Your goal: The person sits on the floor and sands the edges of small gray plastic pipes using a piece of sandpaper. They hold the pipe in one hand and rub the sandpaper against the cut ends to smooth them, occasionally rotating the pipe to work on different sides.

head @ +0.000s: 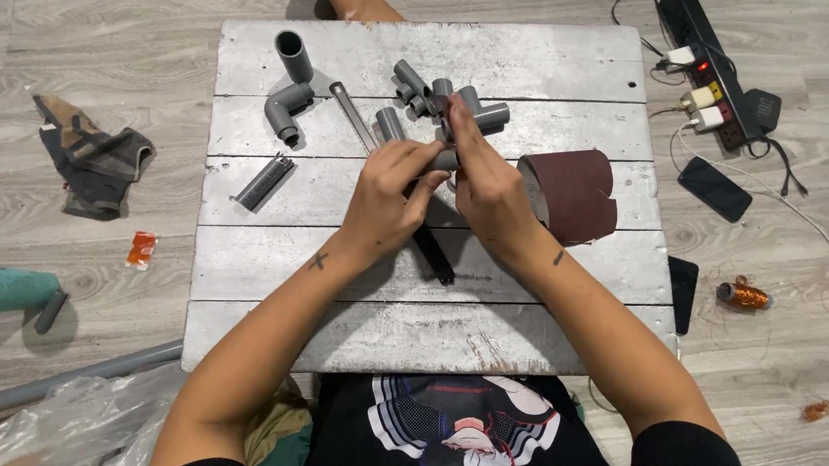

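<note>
Above the middle of a worn white tabletop (405,337): left hand (384,203) and right hand (486,191), both grips closed on one short grey pipe piece (444,159). Beside them, a pile of grey fittings (436,100) and a sandpaper roll (573,192).

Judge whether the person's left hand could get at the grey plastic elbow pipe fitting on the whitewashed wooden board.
Probably yes: the grey elbow fitting lies uncovered on the board, up-left of the left hand. But that hand grips a grey pipe piece.
</note>
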